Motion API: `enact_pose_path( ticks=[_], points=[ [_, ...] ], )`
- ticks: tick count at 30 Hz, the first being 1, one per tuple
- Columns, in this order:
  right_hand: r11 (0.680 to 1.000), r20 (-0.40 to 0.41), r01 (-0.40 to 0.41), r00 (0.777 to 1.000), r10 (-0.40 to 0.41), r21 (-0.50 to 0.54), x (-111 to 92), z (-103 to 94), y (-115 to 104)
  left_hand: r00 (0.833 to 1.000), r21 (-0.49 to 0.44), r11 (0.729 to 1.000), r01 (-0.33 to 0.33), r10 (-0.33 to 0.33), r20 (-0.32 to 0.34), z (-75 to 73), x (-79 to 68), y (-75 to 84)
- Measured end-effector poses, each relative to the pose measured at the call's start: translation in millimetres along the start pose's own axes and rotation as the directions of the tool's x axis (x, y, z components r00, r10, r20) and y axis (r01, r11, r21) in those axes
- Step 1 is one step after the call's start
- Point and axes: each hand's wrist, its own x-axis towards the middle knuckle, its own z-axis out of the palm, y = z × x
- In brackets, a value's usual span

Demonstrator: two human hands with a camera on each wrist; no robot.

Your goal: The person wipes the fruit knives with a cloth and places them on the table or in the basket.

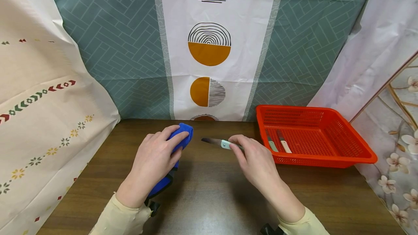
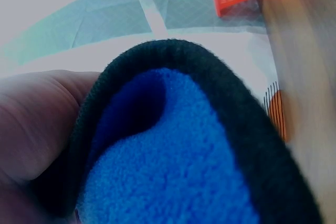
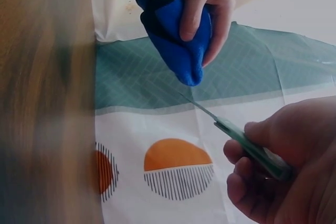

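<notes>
My left hand (image 1: 156,157) grips a folded blue cloth (image 1: 185,133) with dark edging, held above the table on the left. The cloth (image 2: 173,166) fills much of the left wrist view, its loose folds hanging below the hand. In my right hand (image 1: 256,159) is a small knife (image 1: 225,144) with a pale green handle, pinched by the handle. Its blade points left toward the cloth. A gap separates the knife tip from the cloth (image 3: 184,51) in the right wrist view.
A red plastic basket (image 1: 354,160) stands at the right back of the brown table (image 1: 209,198). Inside it lie a green-handled knife (image 1: 272,144) and a white-handled knife (image 1: 285,145). A patterned curtain (image 1: 137,64) hangs behind the table.
</notes>
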Motion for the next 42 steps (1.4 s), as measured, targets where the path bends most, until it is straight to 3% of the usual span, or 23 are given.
enact_pose_path(
  ticks=[8, 23, 34, 42],
  points=[
    [1.000, -0.002, 0.005, 1.000, -0.005, 0.010, 0, 0.1, 0, 1.000, -0.014, 1.000, -0.008, 0.008, -0.015, -0.2, 0.6, 4.1],
    [1.000, 0.089, -0.021, 0.996, 0.020, 0.011, 0, 2.6, 1, 1.000, -0.031, 0.999, -0.028, 0.027, -0.013, -2.1, 2.8, 13.5],
    [1.000, 0.106, 0.016, 0.994, -0.017, 0.015, 1, 5.9, 0, 0.991, -0.093, 0.987, -0.127, 0.124, -0.040, 0.6, 4.4, 35.8],
    [0.999, 0.122, 0.025, 0.992, -0.027, 0.020, 0, 7.3, -1, 0.987, -0.107, 0.981, -0.161, 0.158, -0.037, 2.0, 3.6, 45.3]
  ],
)
